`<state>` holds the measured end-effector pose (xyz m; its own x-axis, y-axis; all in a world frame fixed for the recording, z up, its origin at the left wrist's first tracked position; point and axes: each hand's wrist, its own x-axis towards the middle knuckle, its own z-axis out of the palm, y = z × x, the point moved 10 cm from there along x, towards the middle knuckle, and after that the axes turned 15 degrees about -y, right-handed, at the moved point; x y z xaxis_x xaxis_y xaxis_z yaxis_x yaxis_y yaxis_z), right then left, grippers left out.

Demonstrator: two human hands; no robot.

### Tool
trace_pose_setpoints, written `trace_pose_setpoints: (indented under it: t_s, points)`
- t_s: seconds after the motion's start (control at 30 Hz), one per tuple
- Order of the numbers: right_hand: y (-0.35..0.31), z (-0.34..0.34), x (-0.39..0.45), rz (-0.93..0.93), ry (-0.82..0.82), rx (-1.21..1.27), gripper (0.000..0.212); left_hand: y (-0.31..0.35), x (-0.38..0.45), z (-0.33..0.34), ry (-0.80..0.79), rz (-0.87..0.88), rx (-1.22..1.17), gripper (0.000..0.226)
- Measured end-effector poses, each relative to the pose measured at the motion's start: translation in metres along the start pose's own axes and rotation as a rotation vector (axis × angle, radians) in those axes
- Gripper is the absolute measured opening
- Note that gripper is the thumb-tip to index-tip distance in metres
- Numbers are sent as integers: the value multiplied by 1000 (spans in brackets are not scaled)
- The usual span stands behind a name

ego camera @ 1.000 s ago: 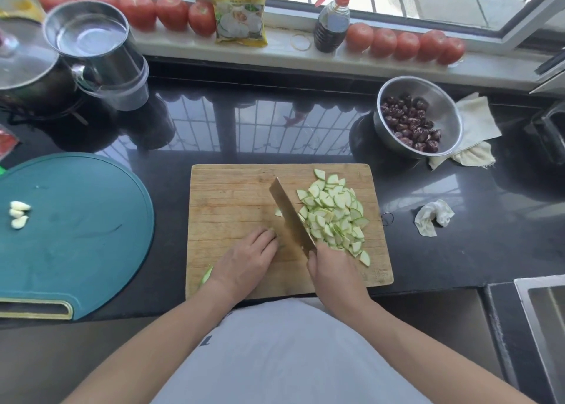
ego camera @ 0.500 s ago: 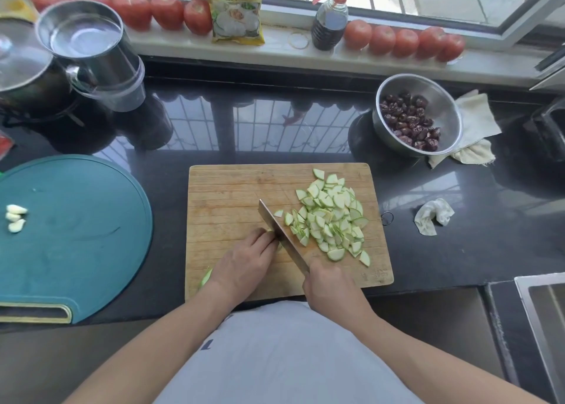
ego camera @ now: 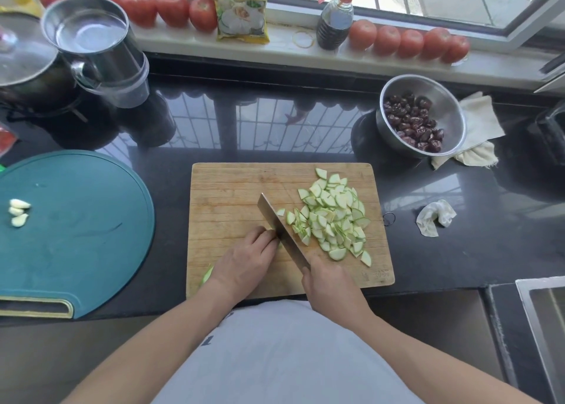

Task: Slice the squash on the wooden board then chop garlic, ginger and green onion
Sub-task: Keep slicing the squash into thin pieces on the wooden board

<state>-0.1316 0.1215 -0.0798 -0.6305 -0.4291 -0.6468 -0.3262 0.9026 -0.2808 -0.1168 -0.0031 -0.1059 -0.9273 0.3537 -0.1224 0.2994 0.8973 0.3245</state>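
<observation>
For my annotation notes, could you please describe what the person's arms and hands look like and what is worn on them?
Both forearms are bare up to the frame's edge, with no sleeves in view. The left hand and right hand wear no gloves, and no rings, watch or bracelets are visible. The person wears a white shirt with a small dark marking near the left forearm.

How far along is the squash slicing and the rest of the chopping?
Mostly sliced: a pile of pale green squash slices lies on the wooden cutting board. In hand: the right hand holds the steel cleaver while the left hand holds the remaining squash. Left: peeled white garlic cloves sit whole on the teal round board; ginger and onion aren't visible.
</observation>
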Motion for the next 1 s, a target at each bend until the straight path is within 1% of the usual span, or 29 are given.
trace_pose_setpoints:
  t_s: [0.1,0.17,0.27,0.37,0.47,0.53,0.63,0.7,0.8,1.0]
  points:
    - [3,0,-4,15,-21,6,12,0,0,1,-12,3,-1,32]
    - [3,3,-2,15,-32,-39,10,0,0,1,-26,3,-4,33]
    - [-1,9,9,31,-42,-75,12,-1,0,0,-44,0,-12,31]
    - [-9,2,25,33,5,-38,11,1,1,-3,-41,-1,-15,27]
    - [-16,-9,30,6,59,-3,16,3,-1,-8,14,7,-13,24]
    - [-14,-10,23,-8,68,27,18,3,-3,-9,36,16,1,25]
    - [-5,-6,5,-3,40,2,16,4,-2,-9,64,29,20,29]
    - [-1,0,-2,0,-7,-30,12,4,-2,-8,72,26,19,29]
    - [1,5,-6,7,-33,-66,8,4,-2,-8,74,29,13,28]
    - [-3,13,18,42,-25,-124,14,4,-2,-10,77,30,24,24]
